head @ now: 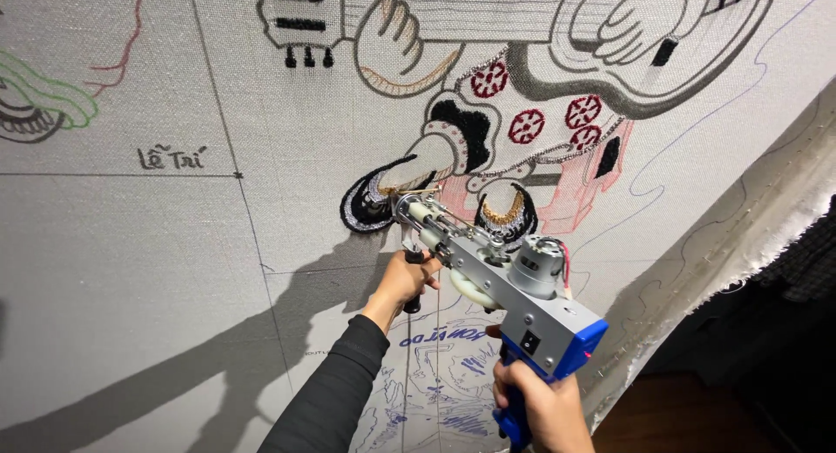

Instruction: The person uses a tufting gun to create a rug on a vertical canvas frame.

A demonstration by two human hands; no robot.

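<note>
Tufting gun (501,283) was steadied two-handed: left hand (407,279) closed on front handle, right hand (540,405) gripped blue grip at 6 o'clock, needle pressed to cloth (131,270).

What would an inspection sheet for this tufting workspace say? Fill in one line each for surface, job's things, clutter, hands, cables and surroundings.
Surface: stretched grey tufting cloth, upright, with drawn outlines and a partly tufted guitar-player figure.
Job's things: grey and blue tufting gun, its tip against the cloth at the figure's black shoe.
Clutter: nothing seen.
Hands: left hand grips the gun's black front handle; right hand grips the blue rear handle.
Cables: thin red wires at the gun's motor.
Surroundings: frayed cloth edge at right, dark wooden floor below.
</note>
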